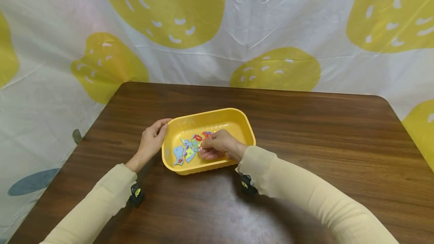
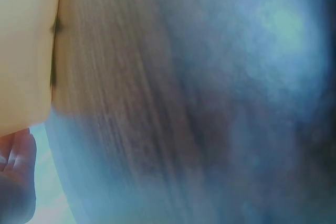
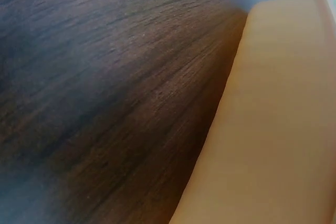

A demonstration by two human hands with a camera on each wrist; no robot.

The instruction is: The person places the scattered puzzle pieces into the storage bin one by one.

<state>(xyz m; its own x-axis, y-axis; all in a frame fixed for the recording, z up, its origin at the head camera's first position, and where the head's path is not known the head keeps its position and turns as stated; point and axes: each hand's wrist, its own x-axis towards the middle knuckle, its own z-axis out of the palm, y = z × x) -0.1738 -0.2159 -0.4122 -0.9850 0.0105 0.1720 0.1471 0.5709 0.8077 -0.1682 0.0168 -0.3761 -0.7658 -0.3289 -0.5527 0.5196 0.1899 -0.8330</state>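
Observation:
A yellow plastic tub [image 1: 210, 166] sits on the brown table, tilted slightly in its heading. Several flat, irregular pieces [image 1: 178, 153] in light blue, yellow, red and green lie in its left half; they look like printed puzzle pieces. At the tub's left end, my left hand [image 1: 150, 140] holds the corner, with its fingers reaching round the far side. My right hand [image 1: 220, 144] is down inside the tub, its thumb and fingers pinched together at the pieces. A small colourful piece shows at those fingertips, mostly hidden. Only the tub's outer wall [image 3: 273, 114] shows in the right wrist view.
The wooden table [image 1: 322, 142] stretches out round the tub, widest to the right. Behind and to the left hangs a white cloth [image 1: 190, 67] with yellow fruit prints. Small dark wrist cameras [image 1: 136, 195] hang beneath both cuffs.

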